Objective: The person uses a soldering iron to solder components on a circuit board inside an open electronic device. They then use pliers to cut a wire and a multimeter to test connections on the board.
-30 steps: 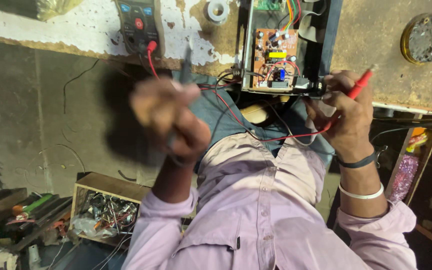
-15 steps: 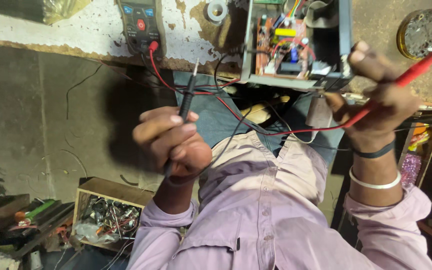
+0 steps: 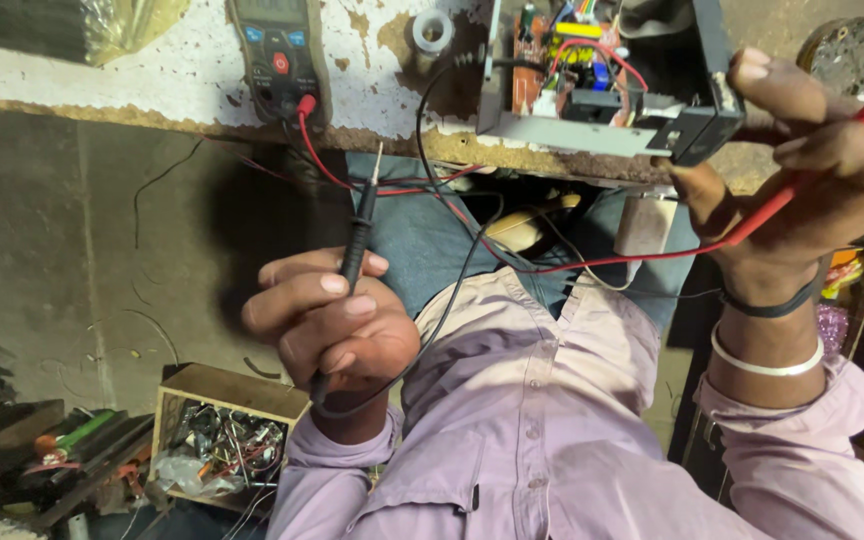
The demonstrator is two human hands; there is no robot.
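Note:
My left hand (image 3: 337,335) is closed around a black test probe (image 3: 357,235), its metal tip pointing up toward the bench edge. My right hand (image 3: 802,185) holds a red test probe (image 3: 802,185) between its fingers, and its thumb and fingertips pinch the right corner of an open metal case (image 3: 692,125). Inside the case sits a circuit board (image 3: 577,60) with coloured wires. Red and black leads (image 3: 402,185) run from both probes to a dark multimeter (image 3: 277,50) lying on the worn white bench (image 3: 152,70).
A roll of tape (image 3: 432,28) lies on the bench beside the case. A round metal part (image 3: 857,50) sits at top right. On the floor at left are a wooden box of small parts (image 3: 217,440) and a pile of tools (image 3: 52,450).
My right hand rose and swung right with the red probe, taking hold of the case's corner. My left hand sank lower, and the black probe now stands clear and sharp.

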